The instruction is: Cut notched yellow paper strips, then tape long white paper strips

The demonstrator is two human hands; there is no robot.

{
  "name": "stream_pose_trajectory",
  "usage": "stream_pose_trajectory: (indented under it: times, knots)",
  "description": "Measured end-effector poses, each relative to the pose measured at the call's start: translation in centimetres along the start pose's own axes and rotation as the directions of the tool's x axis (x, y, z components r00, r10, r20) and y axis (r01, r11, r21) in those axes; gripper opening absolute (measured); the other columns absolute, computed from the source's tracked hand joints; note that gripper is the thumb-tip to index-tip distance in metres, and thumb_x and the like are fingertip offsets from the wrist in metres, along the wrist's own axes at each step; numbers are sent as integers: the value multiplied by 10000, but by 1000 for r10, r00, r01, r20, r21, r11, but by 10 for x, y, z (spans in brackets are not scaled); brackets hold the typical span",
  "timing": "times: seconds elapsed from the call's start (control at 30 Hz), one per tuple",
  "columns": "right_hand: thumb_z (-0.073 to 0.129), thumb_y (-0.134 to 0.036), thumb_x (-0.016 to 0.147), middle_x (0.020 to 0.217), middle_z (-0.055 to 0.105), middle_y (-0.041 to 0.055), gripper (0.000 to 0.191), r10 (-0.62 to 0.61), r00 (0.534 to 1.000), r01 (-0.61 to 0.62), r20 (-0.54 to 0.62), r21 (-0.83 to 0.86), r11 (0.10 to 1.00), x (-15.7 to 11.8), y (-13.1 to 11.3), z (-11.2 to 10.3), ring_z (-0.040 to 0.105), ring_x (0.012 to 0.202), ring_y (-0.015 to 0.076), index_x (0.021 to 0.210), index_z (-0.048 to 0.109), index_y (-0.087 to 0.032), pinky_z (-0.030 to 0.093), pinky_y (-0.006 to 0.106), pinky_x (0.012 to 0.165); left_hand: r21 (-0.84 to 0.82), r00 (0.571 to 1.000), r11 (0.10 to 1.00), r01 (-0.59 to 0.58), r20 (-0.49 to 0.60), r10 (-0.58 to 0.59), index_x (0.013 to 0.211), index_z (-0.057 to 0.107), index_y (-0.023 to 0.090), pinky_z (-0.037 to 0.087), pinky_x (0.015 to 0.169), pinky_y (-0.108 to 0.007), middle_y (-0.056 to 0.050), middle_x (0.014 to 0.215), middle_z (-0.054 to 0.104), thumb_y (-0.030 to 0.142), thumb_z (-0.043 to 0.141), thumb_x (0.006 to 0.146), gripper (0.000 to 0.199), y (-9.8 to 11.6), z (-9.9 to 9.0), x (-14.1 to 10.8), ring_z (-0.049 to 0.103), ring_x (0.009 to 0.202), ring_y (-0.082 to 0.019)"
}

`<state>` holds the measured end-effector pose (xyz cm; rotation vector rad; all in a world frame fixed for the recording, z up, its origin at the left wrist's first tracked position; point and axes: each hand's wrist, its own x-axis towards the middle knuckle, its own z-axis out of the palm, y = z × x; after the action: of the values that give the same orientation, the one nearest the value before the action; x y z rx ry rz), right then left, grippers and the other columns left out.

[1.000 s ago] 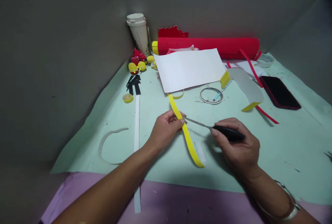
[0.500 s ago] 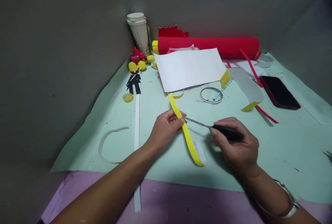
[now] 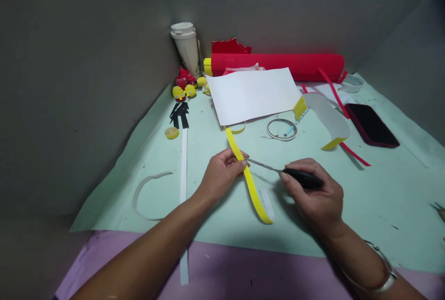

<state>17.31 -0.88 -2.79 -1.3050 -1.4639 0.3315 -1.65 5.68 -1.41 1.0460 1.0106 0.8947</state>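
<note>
A yellow corrugated paper strip (image 3: pixel 255 196) is pinched in my left hand (image 3: pixel 222 170), its fingers closed around the upper part. The lower end curves down towards the mat. My right hand (image 3: pixel 316 195) grips the black handle of a quilling tool (image 3: pixel 263 165). The tool's thin metal shaft points left, and its tip meets the strip at my left fingertips; the exact contact is hidden. Below the strip lies a short white strip (image 3: pixel 267 203). A long white strip (image 3: pixel 183 170) passes under my left forearm.
Behind my hands lie a white sheet (image 3: pixel 255 96), a red corrugated roll (image 3: pixel 278 66) and a tape ring (image 3: pixel 282 130). A phone (image 3: pixel 373 125) rests at right. Black strips (image 3: pixel 180 113), small yellow and red paper figures (image 3: pixel 184 84) and a white cup (image 3: pixel 186 47) stand at left.
The view has shifted slightly, so the background things sit a little lower. Both hands keep their hold on the strip and the tool, with hardly any movement.
</note>
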Motion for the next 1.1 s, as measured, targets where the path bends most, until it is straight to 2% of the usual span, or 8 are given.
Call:
stream_pose_trajectory:
  times: [1.1]
  knots:
    - [705,-150,785,817,638,10,127,-3,1000,3,-9,-7,1000,1,-1,1,608,738,153,876,644,-214,492,275,627,3,1000,1000,0,12,0,875,646,139,438,680,-283,-11,725,605,178,660,758,124,3,1,-2,536,659,-122]
